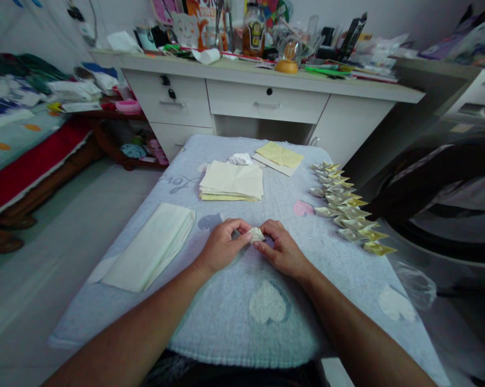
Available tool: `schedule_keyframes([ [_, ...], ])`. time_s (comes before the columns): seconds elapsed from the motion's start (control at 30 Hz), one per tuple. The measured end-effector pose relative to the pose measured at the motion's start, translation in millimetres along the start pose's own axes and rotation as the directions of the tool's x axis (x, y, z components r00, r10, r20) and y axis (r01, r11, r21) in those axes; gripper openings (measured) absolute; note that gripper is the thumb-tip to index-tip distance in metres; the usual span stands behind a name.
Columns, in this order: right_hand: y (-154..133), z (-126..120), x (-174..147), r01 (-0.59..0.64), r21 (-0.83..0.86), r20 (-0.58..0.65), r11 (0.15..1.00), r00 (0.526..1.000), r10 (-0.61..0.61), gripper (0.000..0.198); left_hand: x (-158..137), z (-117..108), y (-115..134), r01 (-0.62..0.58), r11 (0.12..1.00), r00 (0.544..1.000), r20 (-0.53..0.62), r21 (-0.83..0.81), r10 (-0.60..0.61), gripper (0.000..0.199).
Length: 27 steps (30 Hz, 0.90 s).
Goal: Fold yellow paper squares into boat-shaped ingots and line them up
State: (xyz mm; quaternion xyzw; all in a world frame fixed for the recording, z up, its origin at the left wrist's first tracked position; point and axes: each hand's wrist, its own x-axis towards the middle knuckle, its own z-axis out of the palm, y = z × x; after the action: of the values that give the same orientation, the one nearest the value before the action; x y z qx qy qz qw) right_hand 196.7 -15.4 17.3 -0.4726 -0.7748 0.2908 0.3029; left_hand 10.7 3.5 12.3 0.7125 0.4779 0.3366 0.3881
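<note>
Between my two hands is a small folded piece of pale paper, held just over the cloth-covered table. My left hand pinches its left side with thumb and fingertips. From the right, my right hand grips the other side the same way. Beyond my hands lies a stack of cream and yellow paper sheets. A long folded bundle of pale paper rests to the left of my left hand. Several small folded paper boats stand in rows along the table's right side.
Behind the stack are a crumpled white tissue and a yellow creased sheet over a white one. A white desk with a cluttered top borders the far edge. A bed is at left, a washing machine at right.
</note>
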Motion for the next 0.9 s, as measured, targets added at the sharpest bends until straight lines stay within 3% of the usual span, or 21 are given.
schedule_keyframes([
  [0.33,-2.5,0.4,1.4,-0.007,0.085,-0.012,0.996,1.000,0.008,0.027,0.7,-0.6,-2.6,0.052,0.987,0.998,0.025,-0.154,-0.049,0.017],
  [0.7,-4.5,5.4,2.1,-0.057,0.120,-0.034,0.991,0.998,0.061,0.033,-0.7,0.1,-2.3,0.032,0.975,0.999,0.045,-0.219,-0.022,0.015],
  [0.9,-1.3,6.8,2.6,0.012,0.126,-0.029,0.992,1.000,-0.009,0.032,1.0,-1.3,1.0,0.009,0.978,0.999,0.049,-0.208,0.002,0.017],
])
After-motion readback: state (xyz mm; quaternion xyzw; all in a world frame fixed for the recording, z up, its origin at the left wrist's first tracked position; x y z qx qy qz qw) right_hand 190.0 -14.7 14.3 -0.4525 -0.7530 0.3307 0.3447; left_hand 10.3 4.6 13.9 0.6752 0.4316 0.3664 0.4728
